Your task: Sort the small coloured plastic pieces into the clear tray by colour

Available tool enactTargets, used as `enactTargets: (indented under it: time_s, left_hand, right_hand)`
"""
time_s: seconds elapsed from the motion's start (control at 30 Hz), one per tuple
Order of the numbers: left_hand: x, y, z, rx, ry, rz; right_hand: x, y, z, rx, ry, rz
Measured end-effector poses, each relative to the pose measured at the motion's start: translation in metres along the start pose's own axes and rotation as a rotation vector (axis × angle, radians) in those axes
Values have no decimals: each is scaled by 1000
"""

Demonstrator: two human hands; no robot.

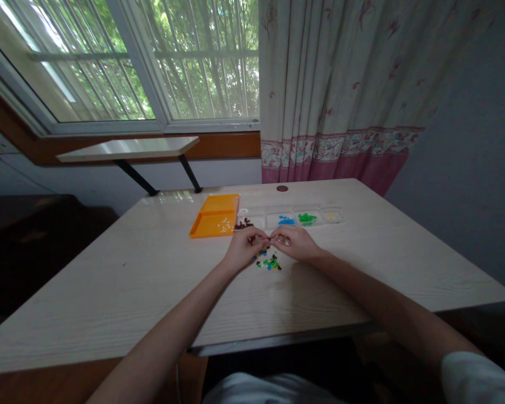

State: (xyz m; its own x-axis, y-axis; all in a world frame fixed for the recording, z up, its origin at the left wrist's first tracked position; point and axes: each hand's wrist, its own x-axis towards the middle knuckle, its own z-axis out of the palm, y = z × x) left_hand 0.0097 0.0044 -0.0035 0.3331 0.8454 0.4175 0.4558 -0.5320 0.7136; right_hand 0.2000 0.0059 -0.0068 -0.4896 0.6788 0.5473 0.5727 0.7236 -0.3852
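My left hand (249, 247) and my right hand (293, 242) meet above the table, fingertips close together. Both are closed in a pinch at a tiny dark brown piece (270, 239), whose exact kind is too small to make out. Just below them lies a loose pile of small mixed pieces (272, 262) in green, blue, yellow and brown. Beyond my left hand, dark brown pieces (244, 223) sit in a clear compartment. Past my right hand are blue pieces (286, 220), green pieces (307, 218) and a few yellow pieces (331, 215), each colour in its own clear compartment.
An orange tray (212, 203) with small white pieces (225, 224) stands at the back left of the wooden table (151, 303). A raised shelf (130, 148) on black brackets is behind it. A round brown disc (282, 188) sits near the far edge, before a curtain (303, 112).
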Motion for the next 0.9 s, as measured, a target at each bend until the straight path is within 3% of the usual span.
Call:
enactTargets:
  time_s: [0.13, 0.27, 0.53, 0.9]
  left_hand:
    - [-2, 0, 0, 55, 20, 62]
    - [-3, 4, -3, 75, 114, 83]
    - [-5, 15, -11, 84, 326, 104]
    - [-7, 19, -10, 98, 386, 142]
  right_hand:
    - [0, 0, 0, 3, -7, -10]
    - [0, -1, -2, 5, -31, 20]
    - [-4, -14, -2, 132, -317, -76]
    - [-6, -18, 3, 100, -346, -118]
